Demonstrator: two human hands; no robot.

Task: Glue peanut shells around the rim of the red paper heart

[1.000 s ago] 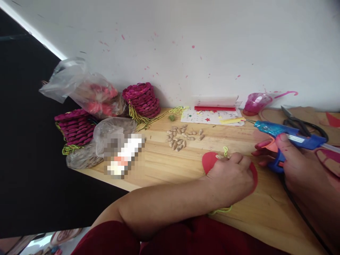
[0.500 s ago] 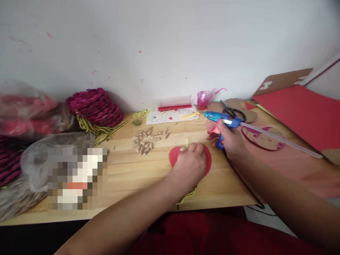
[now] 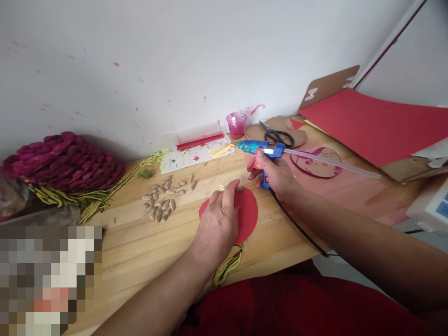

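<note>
My left hand (image 3: 217,219) lies palm down over a red round disc (image 3: 249,214), covering its left part. Its index finger stretches towards the disc's upper edge, beside a small tan piece (image 3: 240,189) that looks like a peanut; the thumb is hidden. A yellow-green yarn loop (image 3: 221,187) pokes out above the disc, and a yarn tassel (image 3: 229,266) hangs below it. In my right hand (image 3: 280,175) is a blue glue gun (image 3: 261,148), gripped by its handle, with the nozzle pointing left and a long glue stick (image 3: 332,163) out the back.
Several peanuts (image 3: 159,205) lie left of the disc. Behind stand a pink cup (image 3: 236,125), black scissors (image 3: 278,136) and a star-printed sheet (image 3: 182,161). Red sheet material (image 3: 378,123) is at right, a magenta woven piece (image 3: 70,161) at left. The gun's cord (image 3: 297,226) crosses the table edge.
The view has turned right, so things appear farther left. My left hand has moved to the disc's left side, uncovering its right part; its index finger is now stretched. The right hand keeps the glue gun.
</note>
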